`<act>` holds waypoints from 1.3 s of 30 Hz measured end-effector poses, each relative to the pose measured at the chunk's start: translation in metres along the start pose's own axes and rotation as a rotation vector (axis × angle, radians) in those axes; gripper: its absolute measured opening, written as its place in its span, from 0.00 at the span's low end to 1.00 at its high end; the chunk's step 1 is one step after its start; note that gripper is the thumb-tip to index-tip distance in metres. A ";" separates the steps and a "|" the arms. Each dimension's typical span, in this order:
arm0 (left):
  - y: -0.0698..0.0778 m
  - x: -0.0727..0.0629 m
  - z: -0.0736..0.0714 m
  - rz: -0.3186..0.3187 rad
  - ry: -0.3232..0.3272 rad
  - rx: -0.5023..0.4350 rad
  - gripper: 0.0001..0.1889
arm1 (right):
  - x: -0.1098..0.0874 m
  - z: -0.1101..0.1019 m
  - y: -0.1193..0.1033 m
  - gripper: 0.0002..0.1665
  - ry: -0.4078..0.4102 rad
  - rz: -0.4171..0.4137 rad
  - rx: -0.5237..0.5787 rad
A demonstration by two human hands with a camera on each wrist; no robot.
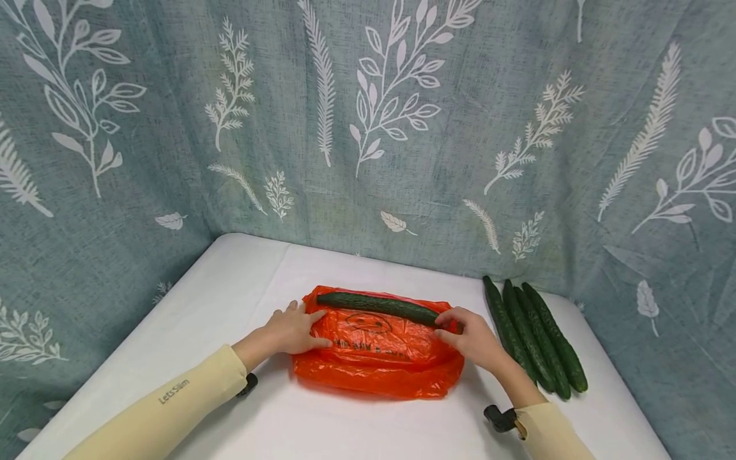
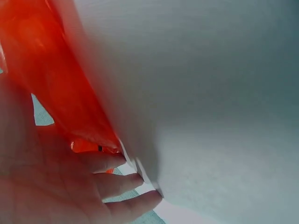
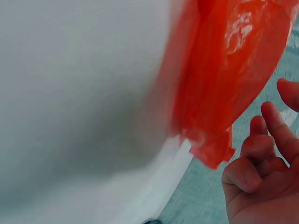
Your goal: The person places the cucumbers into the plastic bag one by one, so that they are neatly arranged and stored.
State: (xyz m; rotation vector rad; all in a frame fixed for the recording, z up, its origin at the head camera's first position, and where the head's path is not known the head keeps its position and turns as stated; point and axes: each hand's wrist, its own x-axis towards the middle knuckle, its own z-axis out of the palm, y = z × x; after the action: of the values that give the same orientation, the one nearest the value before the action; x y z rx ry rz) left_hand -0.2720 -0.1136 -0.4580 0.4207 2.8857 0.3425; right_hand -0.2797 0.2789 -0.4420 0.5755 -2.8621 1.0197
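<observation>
A dark green cucumber (image 1: 376, 303) lies lengthwise along the far side of a crumpled red plastic bag (image 1: 374, 377), which has dark printing. My left hand (image 1: 292, 330) is at the bag's left end, fingers spread and fingertips over its edge. In the left wrist view, the left hand's (image 2: 60, 186) fingers are extended beside the red plastic. My right hand (image 1: 471, 335) is at the cucumber's right end, with thumb and forefinger apart. The right wrist view shows the right hand (image 3: 268, 175) with some fingers bent and nothing visible between thumb and forefinger.
Several more cucumbers (image 1: 535, 338) lie side by side on the white tabletop (image 1: 241, 281), right of the bag and close to my right forearm. A blue-green curtain (image 1: 322, 128) with white leaf patterns hangs behind the table and at both sides.
</observation>
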 end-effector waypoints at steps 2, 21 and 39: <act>0.000 -0.001 -0.001 -0.003 -0.008 -0.004 0.43 | -0.002 -0.004 0.004 0.12 0.032 0.049 0.023; -0.001 -0.005 0.000 -0.004 -0.051 0.018 0.46 | -0.022 -0.040 0.042 0.29 0.232 0.355 0.100; -0.001 -0.003 0.003 0.006 -0.051 0.023 0.46 | -0.034 -0.053 0.058 0.41 0.355 0.581 0.086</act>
State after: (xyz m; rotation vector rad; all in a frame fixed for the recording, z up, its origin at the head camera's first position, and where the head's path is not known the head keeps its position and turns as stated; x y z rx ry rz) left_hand -0.2687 -0.1147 -0.4604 0.4363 2.8422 0.2953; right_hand -0.2735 0.3646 -0.4412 -0.4318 -2.7064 1.1620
